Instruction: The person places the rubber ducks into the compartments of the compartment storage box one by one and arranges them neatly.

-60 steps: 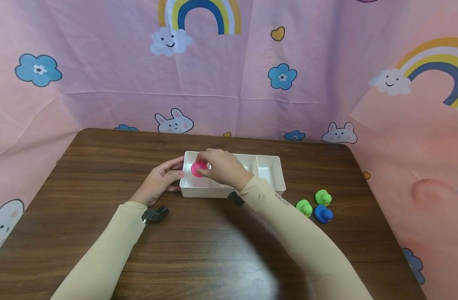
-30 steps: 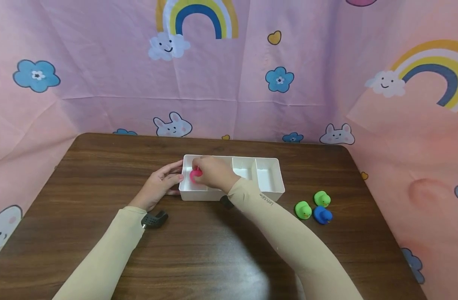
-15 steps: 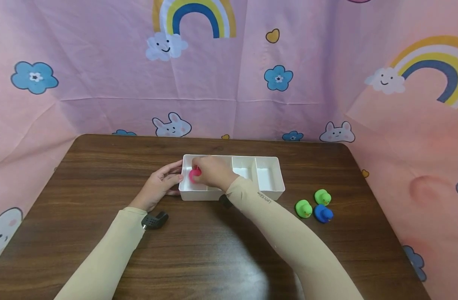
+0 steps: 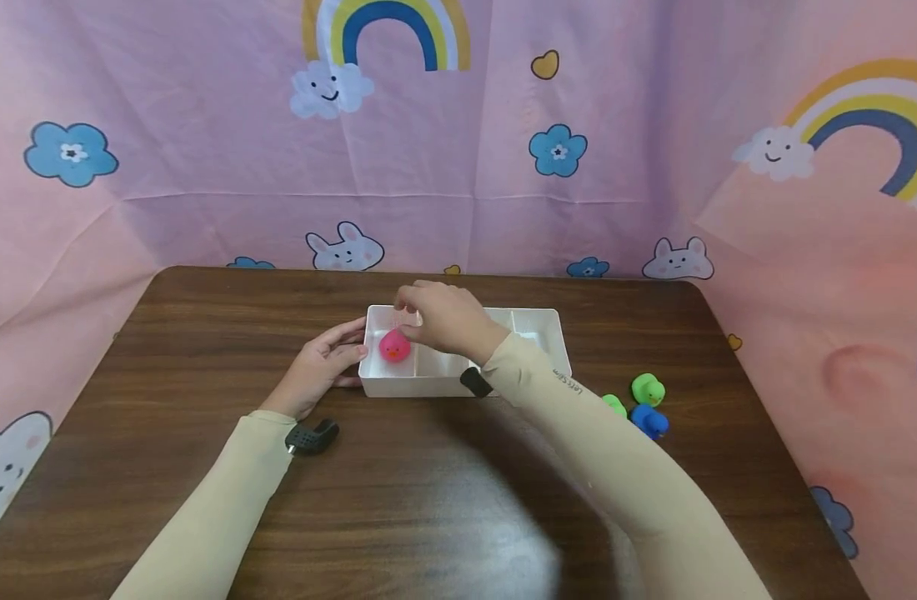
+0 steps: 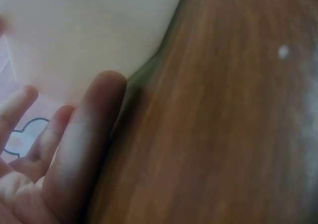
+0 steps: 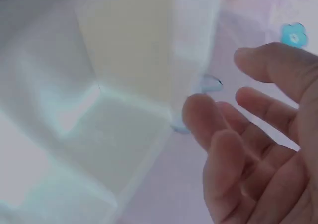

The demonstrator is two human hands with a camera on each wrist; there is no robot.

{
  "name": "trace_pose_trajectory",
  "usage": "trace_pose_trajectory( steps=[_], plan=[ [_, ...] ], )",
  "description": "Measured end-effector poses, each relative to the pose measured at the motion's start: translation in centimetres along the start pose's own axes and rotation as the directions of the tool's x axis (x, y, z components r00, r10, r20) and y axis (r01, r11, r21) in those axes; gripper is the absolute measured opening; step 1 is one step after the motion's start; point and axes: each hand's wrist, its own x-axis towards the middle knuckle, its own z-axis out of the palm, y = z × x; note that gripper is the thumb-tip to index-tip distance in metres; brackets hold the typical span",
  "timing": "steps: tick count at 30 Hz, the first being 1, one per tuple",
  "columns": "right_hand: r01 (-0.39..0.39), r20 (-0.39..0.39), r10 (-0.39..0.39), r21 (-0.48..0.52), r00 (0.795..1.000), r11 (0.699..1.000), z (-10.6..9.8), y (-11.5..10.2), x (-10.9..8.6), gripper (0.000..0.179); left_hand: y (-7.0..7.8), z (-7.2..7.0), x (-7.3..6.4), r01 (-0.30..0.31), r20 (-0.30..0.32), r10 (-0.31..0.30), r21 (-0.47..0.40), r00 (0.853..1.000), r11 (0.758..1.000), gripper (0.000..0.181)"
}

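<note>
Pink duck [image 4: 394,346] facing the near side, white tray [image 4: 413,387] running left to right, duck rounded, orange-beaked, right hand [image 4: 453,319] above, fingers parted, left hand [image 4: 318,371] touching tray, fingers extended

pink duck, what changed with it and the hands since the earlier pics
The right hand has let go of the pink duck and moved up and rightward, leaving it in the leftmost compartment of the white box. The left hand stays at the box's left end; the two green ducks and blue duck remain on the table.
</note>
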Motion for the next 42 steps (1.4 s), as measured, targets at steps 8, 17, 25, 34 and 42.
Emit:
trace_pose_trajectory(
  steps=[8,17,25,34,42],
  plan=[
    [0.015,-0.089,-0.009,0.07,0.996,0.997,-4.5,5.3,-4.8,0.035,-0.5,0.0,-0.1,0.003,-0.015,-0.003,-0.015,1.0,1.0,0.063],
    [-0.162,-0.087,0.181,0.19,0.98,0.968,-7.3,14.0,-13.9,0.037,-0.5,0.4,0.2,-0.009,-0.017,0.009,-0.01,1.0,1.0,0.061],
    [-0.266,-0.021,0.273,0.155,0.962,0.951,-6.6,19.2,-20.7,0.043,-0.4,0.1,0.1,-0.012,-0.018,0.012,-0.01,1.0,1.0,0.062],
    [-0.291,0.08,0.28,0.204,0.957,0.935,-4.1,21.8,-25.0,0.043,-0.3,0.1,0.0,-0.013,-0.03,0.013,-0.008,0.999,1.0,0.06],
    [-0.33,0.177,0.29,0.276,0.941,0.903,-2.4,22.3,-26.3,0.041,-0.4,0.2,0.1,-0.005,-0.036,0.005,0.004,0.999,1.0,0.059]
  ],
)
